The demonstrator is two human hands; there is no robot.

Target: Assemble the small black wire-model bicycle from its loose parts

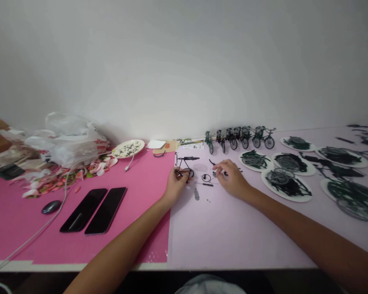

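A partly assembled black miniature bicycle (191, 158) is upright in my left hand (175, 185), whose fingers are closed around its lower part beside a wheel. Across from it, my right hand (232, 177) hovers low over the table with thumb and fingers pinched together; whatever is between them is too small to make out. Between the hands lie a small black ring (206, 174), a thin dark rod (207, 185) and an oval grey-green piece (196, 194). A curved dark part (212, 162) rests just behind my right fingers.
Several finished miniature bicycles (245, 136) stand along the wall. White plates of bicycle parts (286, 183) fill the right. On the pink left side are two phones (106, 210), a mouse (51, 207), a cable, a plate (129, 148), petals and plastic bags (70, 139).
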